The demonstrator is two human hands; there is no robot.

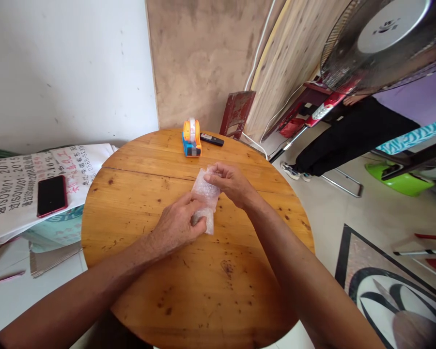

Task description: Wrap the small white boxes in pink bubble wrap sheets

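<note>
A small piece of clear bubble wrap [206, 194] is between my two hands, over the middle of the round wooden table [199, 291]. Its near end looks folded or bent. My left hand [179, 220] grips the near left edge, with the thumb and fingers closed around it. At the far right corner, my right hand [232, 183] pinches the wrap between thumb and fingers. Whether anything lies inside the wrap, I cannot tell. Beyond my hands stands an orange and blue tape dispenser [192, 138] with a roll of tape in it.
A black remote control [212, 139] lies beside the dispenser. To the left, a phone [52, 196] rests on a printed white sack [18, 169]. A red wooden chair [238, 112] stands behind the table. At right are a large fan [385, 39] and a person in black trousers [334, 135].
</note>
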